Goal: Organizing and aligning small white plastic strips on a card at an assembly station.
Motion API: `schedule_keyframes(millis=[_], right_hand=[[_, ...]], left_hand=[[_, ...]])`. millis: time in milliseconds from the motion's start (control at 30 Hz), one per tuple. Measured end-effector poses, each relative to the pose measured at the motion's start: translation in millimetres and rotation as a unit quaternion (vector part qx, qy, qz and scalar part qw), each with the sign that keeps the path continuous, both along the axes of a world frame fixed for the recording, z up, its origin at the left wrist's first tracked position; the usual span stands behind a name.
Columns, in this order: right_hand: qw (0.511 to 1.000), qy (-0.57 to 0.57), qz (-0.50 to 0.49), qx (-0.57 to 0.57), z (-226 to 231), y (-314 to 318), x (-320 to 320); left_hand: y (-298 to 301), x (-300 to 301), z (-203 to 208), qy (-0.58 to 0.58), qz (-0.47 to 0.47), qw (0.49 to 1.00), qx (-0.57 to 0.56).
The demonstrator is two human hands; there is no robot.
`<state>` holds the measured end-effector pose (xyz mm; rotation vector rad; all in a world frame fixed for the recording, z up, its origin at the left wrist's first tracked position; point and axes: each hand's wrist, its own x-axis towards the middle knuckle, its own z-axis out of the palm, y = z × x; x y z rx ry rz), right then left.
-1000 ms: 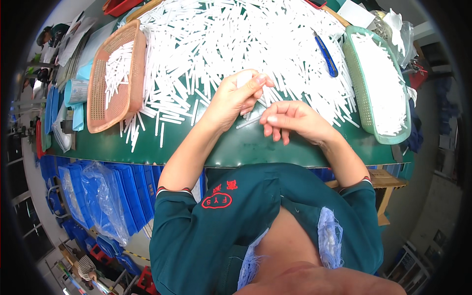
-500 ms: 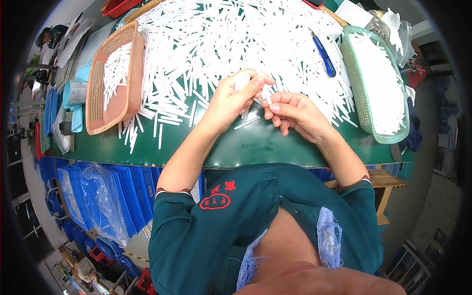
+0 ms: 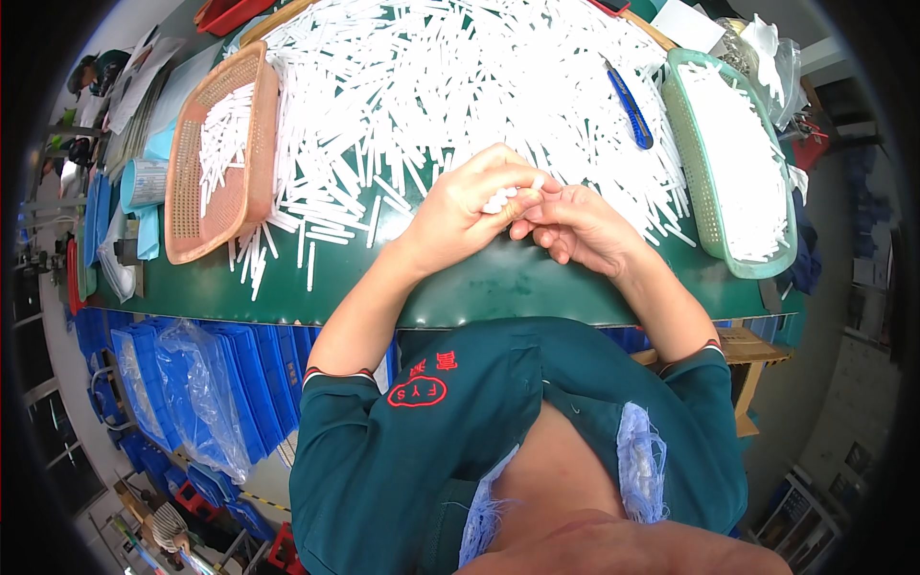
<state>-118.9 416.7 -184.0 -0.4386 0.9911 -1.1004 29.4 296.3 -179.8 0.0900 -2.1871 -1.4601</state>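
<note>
My left hand [image 3: 462,206] is closed around a small bundle of thin white sticks [image 3: 498,199], whose round ends show between the thumb and curled fingers. Against its fingertips rests my right hand [image 3: 586,228], thumb and forefinger pinched together, the other fingers curled below. What the right fingertips pinch is hidden where the two hands meet. Beyond the hands, a wide heap of similar loose white sticks [image 3: 431,86] covers much of the green tabletop [image 3: 479,292].
An orange-brown basket [image 3: 177,225] at left holds some white sticks. The light green basket [image 3: 704,172] at right is heaped with them. A blue utility knife [image 3: 629,107] lies on the heap. Blue bins [image 3: 240,369] stand below the table's near edge at left.
My left hand has turned, so the ends of the bundled sticks now face me. The right fingers have come up against the left fingertips. The loose stick beneath the hands is no longer visible.
</note>
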Motion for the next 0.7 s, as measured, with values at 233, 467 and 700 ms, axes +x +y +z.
schedule_keyframes(millis=[233, 467, 700], right_hand=[[0.998, 0.004, 0.05, 0.029, 2.6, 2.0, 4.7], [0.998, 0.049, 0.036, -0.017, 3.5, 3.1, 6.5], [0.994, 0.09, -0.031, -0.05, 4.9, 2.6, 8.5]], left_hand=[[-4.9, -2.3, 0.8, 0.041, 0.061, 0.989, 0.127], [-3.2, -2.2, 2.5, 0.004, 0.077, 0.954, 0.289], [-3.2, -4.4, 0.4, -0.019, 0.077, 0.95, 0.302]])
